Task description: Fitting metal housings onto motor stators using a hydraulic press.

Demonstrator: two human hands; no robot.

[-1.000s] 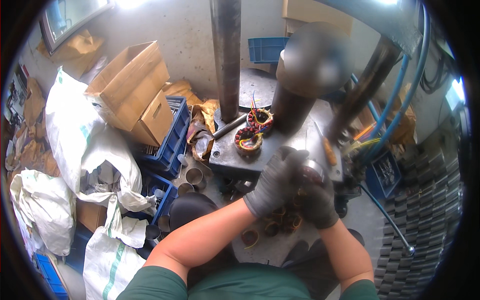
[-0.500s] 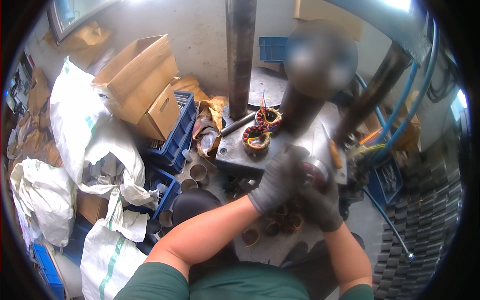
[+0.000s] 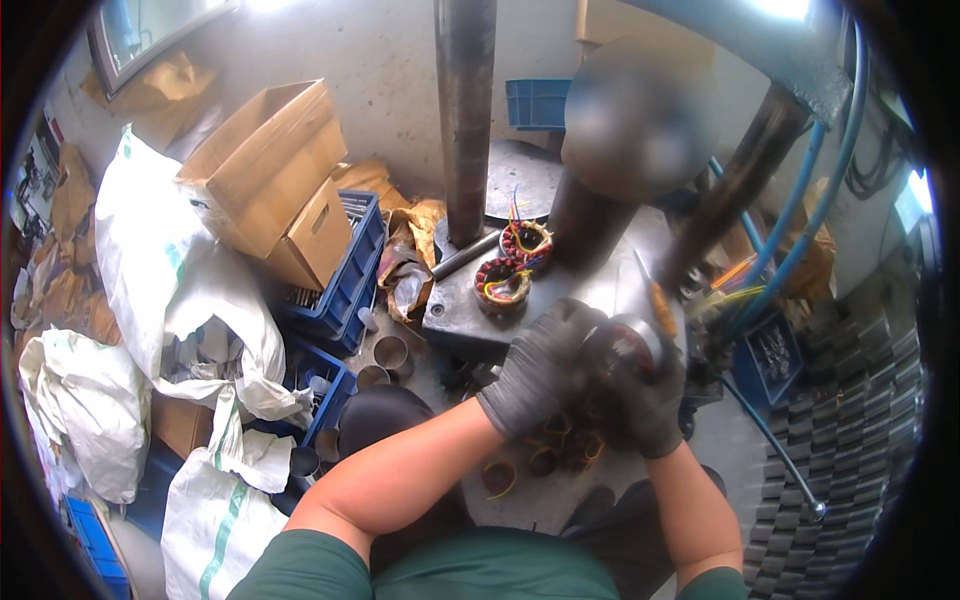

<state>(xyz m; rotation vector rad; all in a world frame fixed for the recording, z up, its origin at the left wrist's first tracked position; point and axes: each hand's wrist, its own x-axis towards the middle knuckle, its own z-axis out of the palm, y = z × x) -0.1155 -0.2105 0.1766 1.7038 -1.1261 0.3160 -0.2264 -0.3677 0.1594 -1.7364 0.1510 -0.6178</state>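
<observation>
Both my hands wear dark grey gloves and meet in front of the metal press bed (image 3: 455, 315). My right hand (image 3: 655, 402) is closed around a round motor stator (image 3: 632, 350), whose shiny metal rim and dark red windings face up. Close against the stator's left side is my left hand (image 3: 545, 365), its fingers curled; what they hold, if anything, is hidden. On the bed beyond stand two wound stators, a nearer one (image 3: 502, 286) and a farther one (image 3: 526, 241), with red windings and loose coloured wires. A screwdriver with an orange handle (image 3: 661, 308) lies to the right.
Thick press columns (image 3: 465, 120) rise behind the bed. Several more stators (image 3: 545, 460) lie on the floor below my hands, with metal sleeves (image 3: 391, 353) to the left. White sacks (image 3: 150, 250), cardboard boxes (image 3: 265, 150) and blue crates (image 3: 350, 285) crowd the left. Blue hoses (image 3: 835, 190) hang right.
My left hand has shifted slightly left, and more of the stator in my right hand shows. The whole view has moved a little. The stators on the bed stay in place.
</observation>
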